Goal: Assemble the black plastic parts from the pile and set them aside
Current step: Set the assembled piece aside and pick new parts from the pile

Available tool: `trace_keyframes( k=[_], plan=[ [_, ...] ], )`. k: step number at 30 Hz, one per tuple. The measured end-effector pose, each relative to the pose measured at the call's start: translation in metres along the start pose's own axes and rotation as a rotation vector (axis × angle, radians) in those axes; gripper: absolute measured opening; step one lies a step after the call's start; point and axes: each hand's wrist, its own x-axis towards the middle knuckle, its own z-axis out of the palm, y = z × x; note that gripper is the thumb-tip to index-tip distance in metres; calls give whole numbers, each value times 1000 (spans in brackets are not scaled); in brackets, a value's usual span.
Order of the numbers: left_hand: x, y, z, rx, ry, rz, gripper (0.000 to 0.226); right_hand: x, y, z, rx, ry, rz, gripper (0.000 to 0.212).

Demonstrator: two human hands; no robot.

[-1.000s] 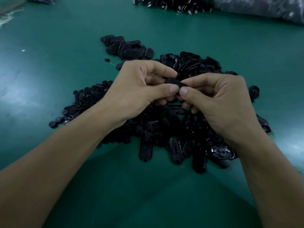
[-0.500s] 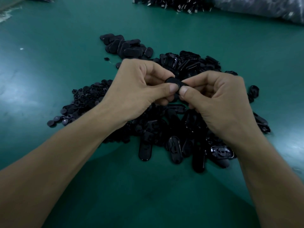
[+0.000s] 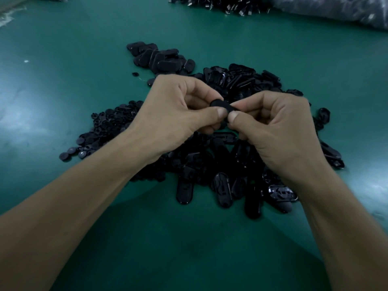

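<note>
Head view: left hand [image 3: 168, 114], right hand [image 3: 279, 127] pinch black part [image 3: 219, 105] over pile [image 3: 222, 185]; bag [image 3: 336, 11] beyond.

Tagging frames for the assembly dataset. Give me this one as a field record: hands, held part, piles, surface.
left hand: pinches one end of the black plastic part
right hand: pinches the other end of the part
held part: raised above the pile, mostly hidden by fingers
near pile: oval black shells, under both hands
left pile: small round black pieces
far group: matte oval pieces, beyond the left hand
surface: green table
far edge: dark parts heap, grey plastic bag
</note>
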Motion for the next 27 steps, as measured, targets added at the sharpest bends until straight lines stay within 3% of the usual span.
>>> trace_keyframes(
  k=[7, 14, 19, 27],
  plan=[
    [0, 0, -1, 123, 29, 46, 9, -2, 1, -2, -2, -5, -46, 20],
    [6, -6, -10, 274, 70, 77, 10, -1, 7, 1, -109, 104, -47, 15],
    [29, -13, -31, 261, 274, 7, 11, -3, 13, -4, -390, 202, -59, 15],
    [83, -21, -68, 432, 491, -78, 22, -4, 19, -5, -679, 33, -20, 28]
  ],
)
